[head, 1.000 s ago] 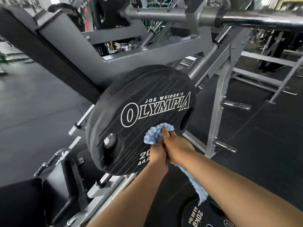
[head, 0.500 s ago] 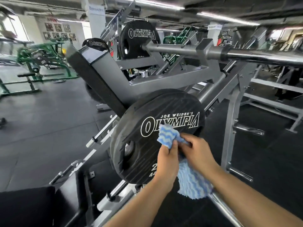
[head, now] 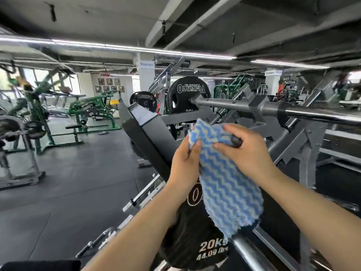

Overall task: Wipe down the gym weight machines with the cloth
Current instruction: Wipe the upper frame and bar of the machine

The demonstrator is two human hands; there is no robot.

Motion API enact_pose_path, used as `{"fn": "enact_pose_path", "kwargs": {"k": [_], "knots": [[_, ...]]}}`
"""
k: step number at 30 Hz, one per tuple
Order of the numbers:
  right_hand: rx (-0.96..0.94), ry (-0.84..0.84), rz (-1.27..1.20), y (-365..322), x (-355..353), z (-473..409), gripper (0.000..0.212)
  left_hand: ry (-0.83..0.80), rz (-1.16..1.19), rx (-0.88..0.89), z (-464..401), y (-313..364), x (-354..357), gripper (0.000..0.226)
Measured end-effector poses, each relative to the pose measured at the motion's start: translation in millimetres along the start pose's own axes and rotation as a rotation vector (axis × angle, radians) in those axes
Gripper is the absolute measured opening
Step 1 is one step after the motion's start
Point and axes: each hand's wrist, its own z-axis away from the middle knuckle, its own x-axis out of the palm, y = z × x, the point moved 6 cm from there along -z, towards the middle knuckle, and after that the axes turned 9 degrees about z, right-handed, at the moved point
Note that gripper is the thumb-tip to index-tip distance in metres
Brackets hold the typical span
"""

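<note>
A blue-and-white zigzag cloth (head: 224, 184) hangs in front of me between both hands. My left hand (head: 185, 165) pinches its upper left edge. My right hand (head: 248, 151) grips its upper right part, fingers curled over the fabric. Behind and below the cloth is a black 20 kg Olympia weight plate (head: 193, 235) loaded on the grey leg-press machine (head: 156, 133). The cloth covers most of the plate's lettering. A second Olympia plate (head: 188, 96) sits on the far end of the machine's bar (head: 230, 106).
A chrome bar (head: 252, 253) runs low right under the cloth. Green weight machines (head: 91, 110) stand at the back left on dark rubber flooring (head: 64, 188). A grey machine frame (head: 17, 153) is at the far left. Grey steel rails (head: 340, 137) lie to the right.
My view has tilted upward. Both hands have lifted the cloth off the near plate's face and spread it out wider between them.
</note>
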Motion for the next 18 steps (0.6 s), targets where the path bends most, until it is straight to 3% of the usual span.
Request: {"fn": "enact_pose_path", "kwargs": {"k": [7,10,12,16,18], "knots": [[-0.135,0.044,0.087,-27,23,-86,0.061,0.069,-0.571,0.213,-85,65,-42,0.01],[-0.177,0.01,0.123,-33,45,-118,0.065,0.042,-0.619,0.188,-122,77,-62,0.044],[-0.19,-0.015,0.145,-37,61,-139,0.068,0.004,-0.732,0.199,-144,85,-71,0.049],[-0.214,-0.025,0.173,-38,95,-178,0.065,-0.014,-1.168,0.212,-187,92,-88,0.037],[-0.197,-0.056,0.176,-29,118,-192,0.062,-0.097,-1.408,0.145,-204,86,-97,0.033]]}}
